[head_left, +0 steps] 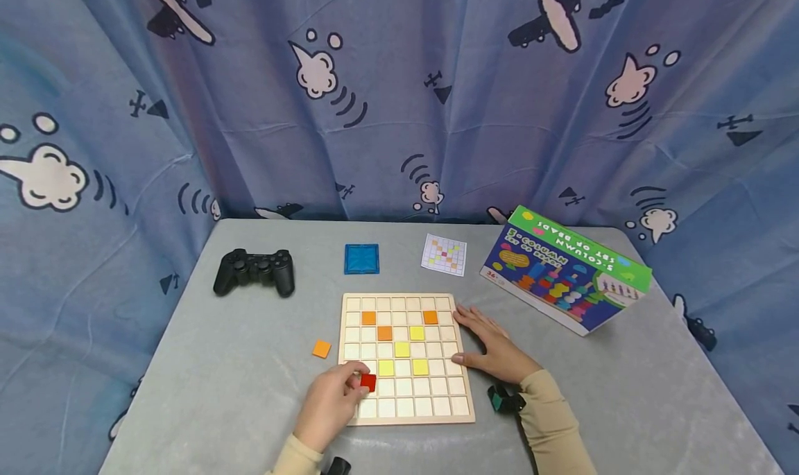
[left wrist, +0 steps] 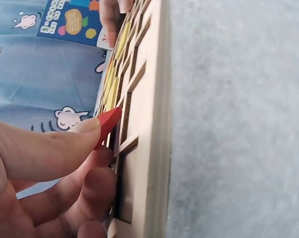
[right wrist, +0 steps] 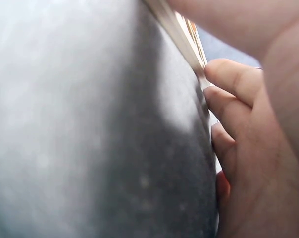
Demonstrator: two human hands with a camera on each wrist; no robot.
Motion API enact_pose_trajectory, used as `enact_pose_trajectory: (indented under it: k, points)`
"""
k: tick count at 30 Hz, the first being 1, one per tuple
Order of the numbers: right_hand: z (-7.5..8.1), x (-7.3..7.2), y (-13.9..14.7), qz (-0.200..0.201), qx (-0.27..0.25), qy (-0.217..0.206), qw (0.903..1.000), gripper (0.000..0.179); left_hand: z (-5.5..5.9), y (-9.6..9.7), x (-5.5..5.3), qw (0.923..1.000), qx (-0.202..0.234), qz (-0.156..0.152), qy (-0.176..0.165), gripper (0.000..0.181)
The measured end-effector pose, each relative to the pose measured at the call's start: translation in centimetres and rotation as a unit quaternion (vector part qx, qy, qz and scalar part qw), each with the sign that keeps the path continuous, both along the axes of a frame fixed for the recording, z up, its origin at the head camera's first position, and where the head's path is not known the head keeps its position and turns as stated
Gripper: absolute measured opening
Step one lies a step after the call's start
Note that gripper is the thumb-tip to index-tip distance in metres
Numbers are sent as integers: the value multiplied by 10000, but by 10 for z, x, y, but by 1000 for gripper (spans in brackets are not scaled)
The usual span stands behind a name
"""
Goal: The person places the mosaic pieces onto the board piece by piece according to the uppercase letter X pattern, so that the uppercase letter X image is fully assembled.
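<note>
Between thumb and fingers, my left hand (head_left: 333,400) pinches a red square tile (head_left: 368,383) over the lower left of a wooden grid board (head_left: 431,407). In the left wrist view the red tile (left wrist: 108,125) is tilted, one edge right at a grid cell. Orange tiles (head_left: 369,318) and yellow tiles (head_left: 402,350) lie in cells of the board's upper and middle rows. My right hand (head_left: 496,347) rests at the board's right edge, thumb and fingertips against the rim, fingers extended. A loose orange tile (head_left: 321,349) lies left of the board.
Behind the board are a blue square tray (head_left: 362,259) and a pattern card (head_left: 444,254). A black game controller (head_left: 254,272) lies at the back left. The colourful toy box (head_left: 564,270) stands at the back right, near my right hand. A patterned curtain (head_left: 374,114) hangs behind the table.
</note>
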State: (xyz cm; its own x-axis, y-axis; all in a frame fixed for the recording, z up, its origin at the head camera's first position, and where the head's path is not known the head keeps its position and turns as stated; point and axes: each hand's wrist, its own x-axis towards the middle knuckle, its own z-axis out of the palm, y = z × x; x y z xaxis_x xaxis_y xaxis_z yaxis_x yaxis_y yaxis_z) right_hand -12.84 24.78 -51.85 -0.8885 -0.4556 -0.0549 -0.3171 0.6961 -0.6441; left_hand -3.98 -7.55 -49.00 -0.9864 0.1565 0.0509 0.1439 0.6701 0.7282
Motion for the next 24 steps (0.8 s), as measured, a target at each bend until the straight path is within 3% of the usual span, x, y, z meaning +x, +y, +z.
enact_pose_trajectory:
  k: [9, 16, 24]
  points:
    - [1, 0, 0, -13, -44, 28, 10000, 83, -4, 3, 0, 9995, -260, -78, 153, 15]
    - [0, 0, 0, 2, 2, 17, 10000, 84, -7, 3, 1, 9987, -259, -146, 415, 22]
    - [1, 0, 0, -53, 79, -61, 9999, 84, -9, 3, 2, 9989, -355, -81, 294, 24]
